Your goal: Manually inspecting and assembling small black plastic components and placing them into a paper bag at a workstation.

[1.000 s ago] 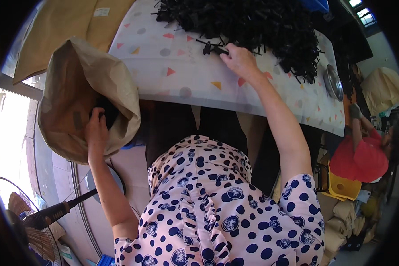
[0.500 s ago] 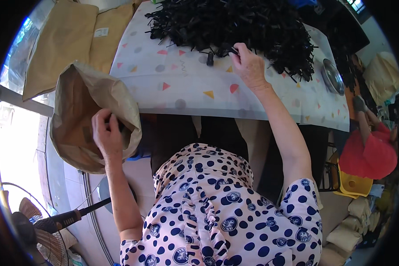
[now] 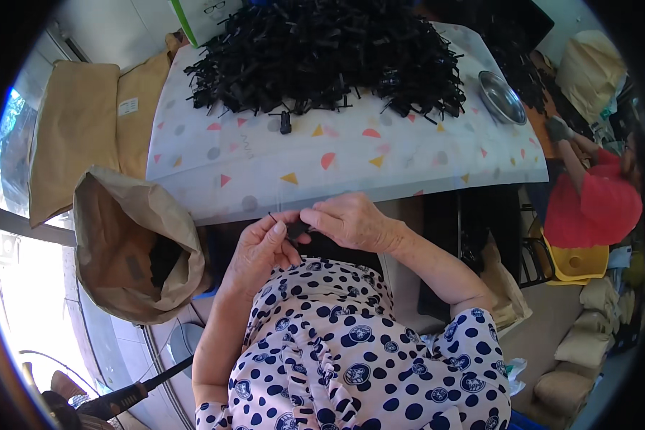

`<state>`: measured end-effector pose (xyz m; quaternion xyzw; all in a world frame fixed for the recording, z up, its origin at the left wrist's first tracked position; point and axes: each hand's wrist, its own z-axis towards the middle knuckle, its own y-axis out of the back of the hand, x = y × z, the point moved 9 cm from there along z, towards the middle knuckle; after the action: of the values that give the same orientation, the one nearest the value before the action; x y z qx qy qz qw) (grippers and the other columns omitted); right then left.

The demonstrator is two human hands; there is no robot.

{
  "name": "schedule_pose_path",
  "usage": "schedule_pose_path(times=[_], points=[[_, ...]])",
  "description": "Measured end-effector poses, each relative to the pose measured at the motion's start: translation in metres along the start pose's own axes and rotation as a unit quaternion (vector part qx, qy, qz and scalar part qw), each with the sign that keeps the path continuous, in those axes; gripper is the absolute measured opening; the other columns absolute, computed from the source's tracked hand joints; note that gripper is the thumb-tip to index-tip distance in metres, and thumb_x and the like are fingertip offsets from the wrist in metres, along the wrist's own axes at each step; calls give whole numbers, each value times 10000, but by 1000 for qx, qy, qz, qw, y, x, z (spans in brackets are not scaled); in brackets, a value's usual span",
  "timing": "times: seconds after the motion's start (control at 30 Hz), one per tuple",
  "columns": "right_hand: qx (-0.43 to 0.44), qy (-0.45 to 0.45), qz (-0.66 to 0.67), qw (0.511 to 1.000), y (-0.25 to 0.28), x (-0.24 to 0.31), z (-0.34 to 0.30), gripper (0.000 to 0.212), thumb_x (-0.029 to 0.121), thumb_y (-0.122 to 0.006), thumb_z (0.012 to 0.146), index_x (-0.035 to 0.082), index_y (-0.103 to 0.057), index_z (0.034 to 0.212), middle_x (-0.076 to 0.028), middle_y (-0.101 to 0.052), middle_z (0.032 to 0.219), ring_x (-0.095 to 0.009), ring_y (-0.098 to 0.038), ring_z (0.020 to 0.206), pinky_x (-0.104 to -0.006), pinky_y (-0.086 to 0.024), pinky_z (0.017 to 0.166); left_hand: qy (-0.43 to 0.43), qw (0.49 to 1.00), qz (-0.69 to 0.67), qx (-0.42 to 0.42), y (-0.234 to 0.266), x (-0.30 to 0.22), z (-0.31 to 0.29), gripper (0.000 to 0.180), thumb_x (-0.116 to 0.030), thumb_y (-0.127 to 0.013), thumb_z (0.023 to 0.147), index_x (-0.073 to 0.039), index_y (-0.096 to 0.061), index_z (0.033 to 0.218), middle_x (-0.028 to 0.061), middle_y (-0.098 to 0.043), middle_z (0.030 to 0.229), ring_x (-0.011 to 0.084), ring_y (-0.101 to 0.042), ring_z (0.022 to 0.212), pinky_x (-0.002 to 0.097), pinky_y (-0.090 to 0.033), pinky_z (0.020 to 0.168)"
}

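Close to my body, just off the table's front edge, both hands meet around a small black plastic part (image 3: 296, 230). My left hand (image 3: 259, 247) pinches it between thumb and fingers; a thin black stem sticks up there. My right hand (image 3: 357, 223) is closed at the part's other side, its fingertips hiding what exactly they grip. A large heap of similar black parts (image 3: 322, 57) covers the back of the table (image 3: 401, 161). One loose black piece (image 3: 286, 123) lies in front of the heap. To my left an open brown paper sack (image 3: 183, 218) has black pieces inside.
A round metal bowl (image 3: 502, 98) sits at the table's right edge. Flat brown sacks (image 3: 75, 129) lie at the back left. A fan (image 3: 107, 403) stands low at left. At right are a person in red (image 3: 595, 204), a yellow stool (image 3: 577, 261) and another paper bag (image 3: 505, 287).
My left hand has come out of the paper sack, and my right hand has drawn back from the heap with a black part. Both now meet in front of me.
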<state>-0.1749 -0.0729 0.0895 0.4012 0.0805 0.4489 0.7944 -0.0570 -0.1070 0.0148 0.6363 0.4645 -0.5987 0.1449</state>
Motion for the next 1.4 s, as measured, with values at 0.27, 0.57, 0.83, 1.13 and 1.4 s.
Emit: schedule_pose_path(times=[0.27,0.57,0.83,1.13,1.4], points=[[19,60,-8,998,1,21,-10,309,128,-617,793,71,-572,1094,-11,-539,734,-162,-568,578,-291,-470,483,72,959,-256,99,-18,28,-15,290,-209,-633,898,-84,-536,1141,173,-647,940,157,-653,669,193,-478,552],[-50,-201,171,963,-5,-8,-25,342,196,-553,920,17,-501,1206,-68,-571,769,-142,-532,578,-248,-430,527,9,994,-100,-40,-10,14,-7,273,-55,-617,882,-71,-538,1142,69,-648,894,83,-577,618,178,-444,550],[-49,-403,472,782,-70,-11,-34,366,236,-425,1005,2,-440,1285,29,-488,742,-34,-405,577,-174,-333,519,-143,978,70,-138,1,-3,-15,340,48,-560,883,-24,-538,1214,24,-607,887,50,-571,728,183,-494,648],[-75,-435,473,763,-83,-5,-36,339,227,-442,1002,22,-454,1272,47,-469,743,-13,-368,563,-157,-304,495,-194,949,161,-188,11,1,-21,317,66,-577,848,-22,-590,1153,30,-613,911,60,-567,721,202,-486,633],[-44,-442,520,729,-94,-17,-29,341,247,-475,993,42,-465,1265,51,-441,701,-15,-367,551,-165,-298,481,-256,816,454,-251,-1,-34,-33,301,7,-586,810,-82,-612,1096,112,-592,846,278,-613,668,329,-501,594]])
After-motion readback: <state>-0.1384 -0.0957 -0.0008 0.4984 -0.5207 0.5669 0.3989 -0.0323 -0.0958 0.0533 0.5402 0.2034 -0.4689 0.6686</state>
